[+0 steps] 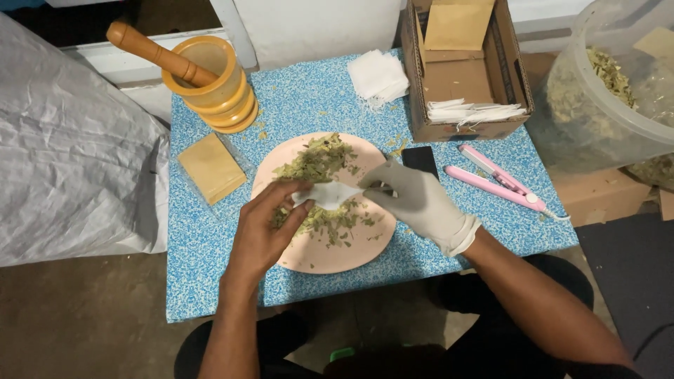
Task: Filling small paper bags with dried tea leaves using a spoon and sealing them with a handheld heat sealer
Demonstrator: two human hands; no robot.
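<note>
At frame centre, my bare left hand point(263, 221) and gloved right hand point(414, 200) pinch a small white bag point(326, 194) open above the plate point(316, 256) of dried leaves point(316, 161); filling step, needing a steady mouth.

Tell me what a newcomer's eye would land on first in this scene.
At the centre, the bare left hand and the gloved right hand hold a small white pouch between them over a pink plate heaped with dried green leaves. The plate rests on a blue speckled table. At the table's far left corner stands a wooden mortar with its pestle leaning in it, and a pink flat iron lies to the right.
</note>
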